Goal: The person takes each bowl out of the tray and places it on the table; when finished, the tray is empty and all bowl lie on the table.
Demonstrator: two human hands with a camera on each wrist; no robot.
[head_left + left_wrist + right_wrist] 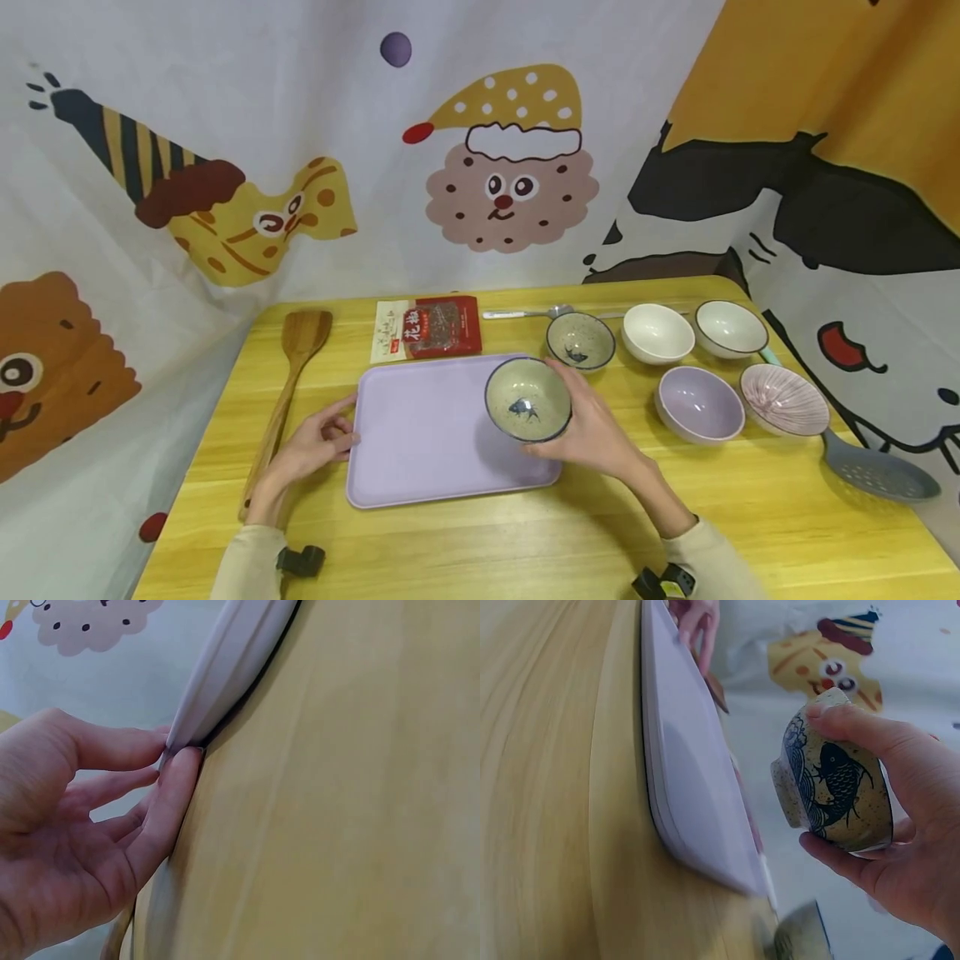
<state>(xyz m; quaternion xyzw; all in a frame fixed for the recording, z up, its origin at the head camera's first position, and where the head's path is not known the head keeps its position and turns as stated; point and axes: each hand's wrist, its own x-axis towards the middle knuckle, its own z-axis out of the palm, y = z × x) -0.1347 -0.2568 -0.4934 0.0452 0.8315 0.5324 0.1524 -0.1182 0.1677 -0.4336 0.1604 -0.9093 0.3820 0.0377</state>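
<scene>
My right hand [592,425] grips a small speckled bowl [525,392] by its side, raised over the right part of a lilac tray [420,433]. A dark blue fish is painted inside the bowl, and the right wrist view shows a larger fish on its outer wall [844,780]. At the tray's left edge, my left hand [315,442] pinches the rim between thumb and fingers, as the left wrist view shows. The tray lies flat on the wooden table [450,542]. A matching fish bowl [581,337] stands just behind the right hand.
Right of the tray stand a white bowl [658,333], a dark-rimmed bowl [731,327], a purple bowl [699,404] and a pink-striped bowl [783,400]. A grey slotted turner [877,469] lies far right. A wooden spatula [303,337], a spice packet [427,327] and a spoon [517,314] lie left and behind.
</scene>
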